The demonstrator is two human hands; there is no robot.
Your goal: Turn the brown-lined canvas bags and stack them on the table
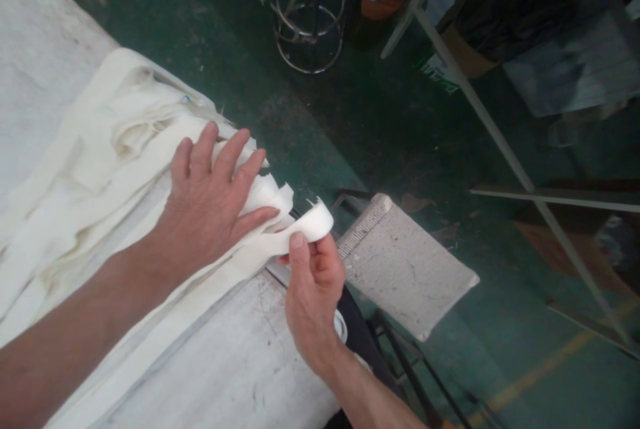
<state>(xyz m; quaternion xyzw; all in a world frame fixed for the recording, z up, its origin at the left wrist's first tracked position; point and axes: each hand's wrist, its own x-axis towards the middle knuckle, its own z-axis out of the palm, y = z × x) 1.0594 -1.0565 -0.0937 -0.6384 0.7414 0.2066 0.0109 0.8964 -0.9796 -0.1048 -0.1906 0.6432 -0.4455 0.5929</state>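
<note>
Long cream-white fabric strips [100,129] lie in a loose pile along the table, their frayed ends reaching its edge. My left hand [207,192] rests palm down on the pile with the fingers spread. Close to its thumb, my right hand [315,276] pinches one white fabric strip [280,242] between thumb and fingers. The end of that strip curls up and over beyond my fingertips, past the table's edge. Part of the pile is hidden under my left hand and forearm.
The pale, scuffed table [250,356] ends in a diagonal edge. Just beyond it stands a stool with a cloth-covered seat [410,266]. Farther off are a metal stool base [310,36], a metal frame [480,106] and cardboard boxes [465,49] on the green floor.
</note>
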